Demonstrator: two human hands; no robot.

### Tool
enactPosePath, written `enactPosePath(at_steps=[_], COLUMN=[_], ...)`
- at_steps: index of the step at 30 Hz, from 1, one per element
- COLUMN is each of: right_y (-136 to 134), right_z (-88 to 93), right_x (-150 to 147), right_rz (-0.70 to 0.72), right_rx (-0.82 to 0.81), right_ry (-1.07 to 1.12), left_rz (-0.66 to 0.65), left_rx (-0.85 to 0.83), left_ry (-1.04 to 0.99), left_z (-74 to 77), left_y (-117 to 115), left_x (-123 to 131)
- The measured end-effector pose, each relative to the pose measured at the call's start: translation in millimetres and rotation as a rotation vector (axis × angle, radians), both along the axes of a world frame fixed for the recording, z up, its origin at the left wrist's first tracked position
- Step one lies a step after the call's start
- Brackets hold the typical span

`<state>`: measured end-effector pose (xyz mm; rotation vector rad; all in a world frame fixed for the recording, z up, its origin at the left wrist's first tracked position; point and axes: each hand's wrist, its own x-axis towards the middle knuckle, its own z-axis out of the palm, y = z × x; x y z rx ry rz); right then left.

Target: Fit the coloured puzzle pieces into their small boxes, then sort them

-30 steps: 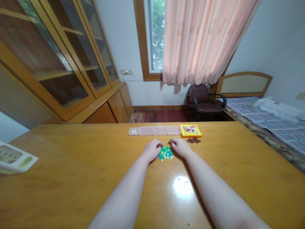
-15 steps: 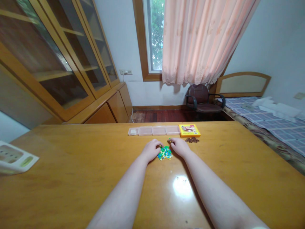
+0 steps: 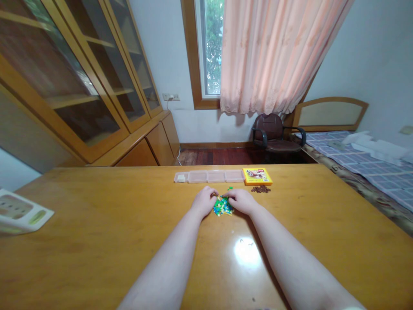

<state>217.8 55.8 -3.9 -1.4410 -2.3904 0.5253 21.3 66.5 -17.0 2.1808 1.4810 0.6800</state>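
A pile of small green, blue, yellow and white pieces (image 3: 223,206) lies on the wooden table (image 3: 112,232). My left hand (image 3: 205,201) is at the pile's left edge, its fingers curled; whether they pinch a piece is too small to see. On the right side, my right hand (image 3: 239,200) reaches its fingertips onto the top of the pile, and anything between them is hidden. Just beyond the right fingers lie a few green pieces (image 3: 230,188). Brown pieces (image 3: 260,189) form a separate small heap to the right, in front of a yellow box (image 3: 257,176).
Clear shallow trays (image 3: 207,176) stand in a row left of the yellow box, with something whitish in the leftmost. A white plastic object (image 3: 24,212) is at the table's left edge. Beyond the table are a chair (image 3: 272,133), a bed and a cabinet.
My right hand has moved left and its fingertips have come from the green pieces at the back onto the pile. A few green pieces now show behind it. My left hand has barely moved.
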Motion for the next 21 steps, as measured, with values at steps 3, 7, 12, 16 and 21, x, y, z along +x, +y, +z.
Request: enactPosePath(at_steps=[3, 7, 12, 16, 21], right_y=[1.7, 2.7, 2.6, 4.4, 3.9], right_z=[-1.1, -2.7, -3.7, -5.2, -4.0], right_x=[0.8, 1.6, 1.7, 2.9, 4.2], right_rz=[-0.094, -0.133, -0.107, -0.199, -0.256], right_rx=[0.002, 0.018, 0.019, 0.022, 0.019], right_ry=[-0.028, 0.001, -0.013, -0.028, 0.069], left_rz=[-0.004, -0.044, -0.111, -0.075, -0.057], left_rx=[-0.004, 0.002, 0.017, 0.015, 0.022], left_ry=[-0.007, -0.002, 0.041, 0.044, 0.011], left_z=[0.5, 2.0, 1.3, -2.4, -3.0], left_y=[-0.1, -1.6, -3.3, -1.9, -0.9], left_x=[-0.3, -1.4, -1.2, -1.1, -2.2])
